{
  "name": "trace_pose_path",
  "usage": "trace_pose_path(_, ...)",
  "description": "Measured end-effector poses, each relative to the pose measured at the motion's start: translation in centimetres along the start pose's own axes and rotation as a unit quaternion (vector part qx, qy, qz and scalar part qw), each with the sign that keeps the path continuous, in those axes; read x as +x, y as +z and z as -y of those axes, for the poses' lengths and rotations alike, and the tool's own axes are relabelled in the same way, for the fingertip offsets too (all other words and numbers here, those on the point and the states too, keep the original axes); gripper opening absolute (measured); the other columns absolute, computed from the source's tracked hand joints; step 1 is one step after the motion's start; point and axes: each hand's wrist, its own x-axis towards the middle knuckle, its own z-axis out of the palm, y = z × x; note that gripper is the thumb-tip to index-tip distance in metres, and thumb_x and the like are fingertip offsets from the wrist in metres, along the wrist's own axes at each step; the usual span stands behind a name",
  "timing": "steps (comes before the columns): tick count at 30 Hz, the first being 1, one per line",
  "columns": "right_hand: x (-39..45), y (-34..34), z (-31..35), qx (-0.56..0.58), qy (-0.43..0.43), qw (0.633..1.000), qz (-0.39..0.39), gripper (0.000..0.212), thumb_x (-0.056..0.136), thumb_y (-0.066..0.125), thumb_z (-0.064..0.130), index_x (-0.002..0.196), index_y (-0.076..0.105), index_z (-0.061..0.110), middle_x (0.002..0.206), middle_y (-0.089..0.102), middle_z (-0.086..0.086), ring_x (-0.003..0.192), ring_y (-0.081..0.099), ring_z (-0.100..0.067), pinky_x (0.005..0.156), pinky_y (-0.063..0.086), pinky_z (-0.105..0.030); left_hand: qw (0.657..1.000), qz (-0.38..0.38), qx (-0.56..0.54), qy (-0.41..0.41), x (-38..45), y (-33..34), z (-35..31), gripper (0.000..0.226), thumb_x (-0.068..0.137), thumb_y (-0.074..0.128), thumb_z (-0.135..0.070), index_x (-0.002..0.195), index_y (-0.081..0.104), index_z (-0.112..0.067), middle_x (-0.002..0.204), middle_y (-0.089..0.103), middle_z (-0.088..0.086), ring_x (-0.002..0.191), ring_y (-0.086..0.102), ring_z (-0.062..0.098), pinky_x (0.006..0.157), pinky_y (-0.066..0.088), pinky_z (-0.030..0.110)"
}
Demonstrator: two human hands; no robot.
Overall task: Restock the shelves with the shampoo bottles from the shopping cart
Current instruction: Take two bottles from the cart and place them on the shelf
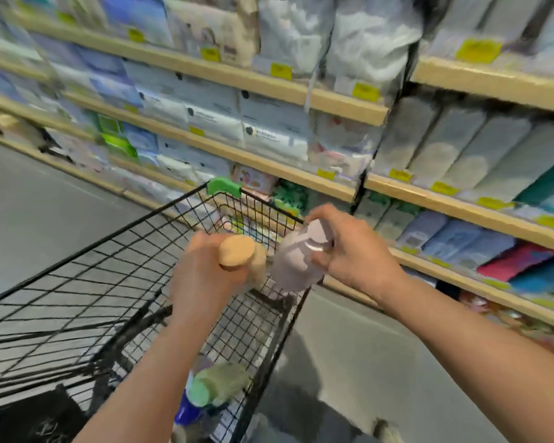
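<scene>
My left hand [202,276] grips a tan bottle [245,259] with a round tan cap, held above the black wire shopping cart [87,282]. Right beside it, my right hand [349,247] grips a pale lilac bottle [296,263] near its white cap, over the cart's right rim. Low in the cart lie a pale green bottle [221,383] with a green cap and a blue-capped bottle [186,410]. The picture is blurred.
Wooden shelves [263,164] with yellow price tags run from left to upper right, packed with white and blue packs and folded cloths. The grey aisle floor [45,199] lies left of the cart. A dark bag [29,417] sits in the cart's near corner.
</scene>
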Motion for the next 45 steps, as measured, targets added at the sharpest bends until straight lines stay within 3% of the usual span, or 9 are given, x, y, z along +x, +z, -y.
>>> trace_pose_path(3,-2.3,-3.3,-1.3,0.059,0.021,0.997,-0.039,0.045,0.073,0.070,0.013,0.111,0.048,0.020,0.092,0.052,-0.005,0.079,0.043,-0.019,0.065,0.033,-0.030,0.997,-0.004,0.010,0.074,-0.6,0.5,-3.7,0.043,0.066,0.076,-0.016,0.105,0.062,-0.004,0.095,0.056,0.014,0.090,0.054,0.029,0.074,0.042,0.037)
trace_pose_path(9,-8.2,-10.1,-5.6,0.039,0.025,0.995,-0.092,0.048,0.071,0.072,0.016,0.113,0.049,0.020,0.111,0.058,-0.008,0.103,0.050,-0.026,0.082,0.042,-0.036,0.989,0.021,-0.019,0.146,-3.4,2.9,-13.2,0.040,0.066,0.075,-0.018,0.104,0.063,-0.013,0.093,0.051,0.004,0.092,0.051,0.024,0.071,0.033,0.027)
trace_pose_path(16,-17.5,-18.8,-14.0,-0.023,0.035,0.989,-0.144,0.044,0.072,0.070,0.014,0.111,0.051,0.020,0.093,0.057,0.000,0.098,0.049,-0.024,0.069,0.029,-0.031,0.972,0.044,-0.033,0.230,-8.7,9.4,-25.4,0.039,0.061,0.076,-0.014,0.098,0.063,-0.011,0.088,0.048,0.001,0.091,0.053,0.027,0.062,0.025,0.024)
trace_pose_path(20,-21.8,-23.0,-18.1,-0.055,0.059,0.985,-0.153,0.041,0.076,0.066,0.016,0.112,0.048,0.023,0.069,0.032,0.016,0.086,0.043,-0.017,0.064,0.025,-0.032,0.959,0.065,-0.049,0.272,-11.3,12.9,-31.9,0.041,0.062,0.074,-0.015,0.101,0.061,-0.013,0.086,0.043,-0.002,0.083,0.045,0.018,0.059,0.022,0.023)
trace_pose_path(28,-27.6,-29.4,-24.5,-0.079,0.115,0.967,-0.212,0.042,0.079,0.065,0.019,0.115,0.044,0.025,0.069,0.028,0.019,0.077,0.033,-0.012,0.061,0.023,-0.028,0.928,0.116,-0.038,0.353,-14.3,17.1,-41.6,0.038,0.068,0.071,-0.017,0.103,0.057,-0.017,0.085,0.040,-0.006,0.085,0.043,0.014,0.069,0.036,0.029)
trace_pose_path(32,-28.8,-31.6,-26.7,-0.087,0.119,0.954,-0.262,0.043,0.079,0.065,0.019,0.115,0.044,0.023,0.068,0.026,0.021,0.073,0.022,-0.005,0.058,0.015,-0.029,0.904,0.131,-0.070,0.401,-14.2,18.3,-45.1,0.039,0.071,0.070,-0.014,0.106,0.054,-0.019,0.081,0.035,-0.017,0.083,0.040,0.011,0.062,0.026,0.021)
trace_pose_path(37,-29.7,-34.9,-28.5,-0.119,0.089,0.935,-0.323,0.039,0.075,0.065,0.012,0.109,0.050,0.022,0.079,0.044,0.026,0.079,0.031,-0.005,0.063,0.027,-0.029,0.877,0.109,-0.121,0.452,-12.9,19.2,-49.6,0.035,0.070,0.070,-0.009,0.096,0.053,-0.024,0.081,0.037,-0.019,0.077,0.038,-0.002,0.060,0.029,0.015)
trace_pose_path(40,-29.6,-37.5,-29.8,-0.144,0.064,0.915,-0.372,0.042,0.068,0.065,0.002,0.106,0.055,0.017,0.094,0.062,0.004,0.086,0.041,-0.011,0.064,0.039,-0.035,0.854,0.093,-0.174,0.482,-11.4,19.6,-53.3,0.043,0.067,0.071,-0.003,0.087,0.046,-0.033,0.080,0.039,-0.017,0.081,0.039,-0.020,0.067,0.031,0.001)
trace_pose_path(45,-28.1,-42.5,-31.3,-0.191,0.023,0.883,-0.427,0.043,0.064,0.061,-0.003,0.103,0.057,0.014,0.083,0.052,0.013,0.075,0.041,-0.013,0.060,0.040,-0.031,0.817,0.057,-0.213,0.532,-9.1,19.5,-58.3,0.049,0.063,0.074,-0.002,0.090,0.047,-0.033,0.084,0.042,-0.017,0.083,0.041,-0.018,0.071,0.031,0.000)
